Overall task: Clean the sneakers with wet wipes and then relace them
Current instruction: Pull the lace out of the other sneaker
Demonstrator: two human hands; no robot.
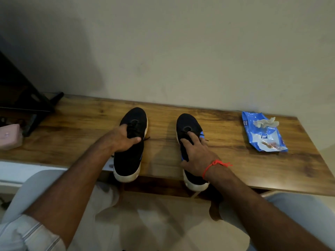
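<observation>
1. Two black sneakers on wooden worktop (226,160), toes twd wall, heels overhanging near edge.
2. Left hand (125,140) curled round left sneaker (129,147) at laces/collar, gripping it.
3. Right hand (196,153) grips right sneaker (188,127), fingers over tongue, thumb on inner side.
4. Bare wood btwn the shoes.
5. Blue wipes pack (262,133) well apart to the right, near far edge, a wipe sticking out.
6. Pink box (10,136) at left edge.

Far to the left of your left hand (125,140) sits a pink box (10,136) on the wooden table (226,160), beside a black stand (32,109).
</observation>
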